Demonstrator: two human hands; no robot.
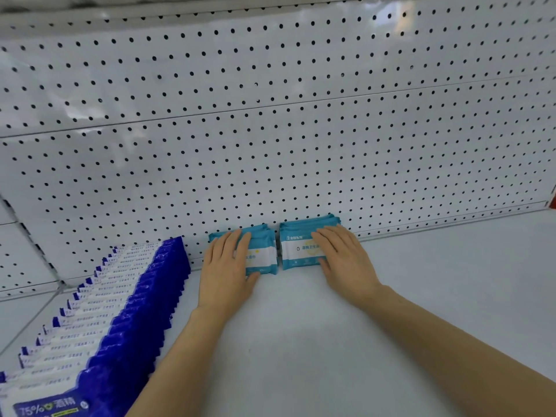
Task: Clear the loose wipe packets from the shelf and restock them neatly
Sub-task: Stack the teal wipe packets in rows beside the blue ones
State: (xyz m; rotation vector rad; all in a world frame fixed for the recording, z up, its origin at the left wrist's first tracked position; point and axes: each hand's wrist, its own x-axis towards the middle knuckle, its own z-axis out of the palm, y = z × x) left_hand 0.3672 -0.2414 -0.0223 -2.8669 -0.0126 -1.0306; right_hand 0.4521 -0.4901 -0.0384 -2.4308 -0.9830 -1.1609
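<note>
Two small rows of teal wipe packets stand upright side by side against the pegboard back wall of the white shelf (331,341). My left hand (225,266) lies flat with straight fingers on the front of the left teal packets (261,251). My right hand (343,257) rests flat against the front and right side of the right teal packets (298,248). A narrow gap separates the two teal rows. Neither hand curls around a packet.
A long row of dark blue and white wipe packets (114,311) runs from the back wall toward the front left. The white pegboard (270,130) closes the back. A red object (553,200) shows at the far right edge.
</note>
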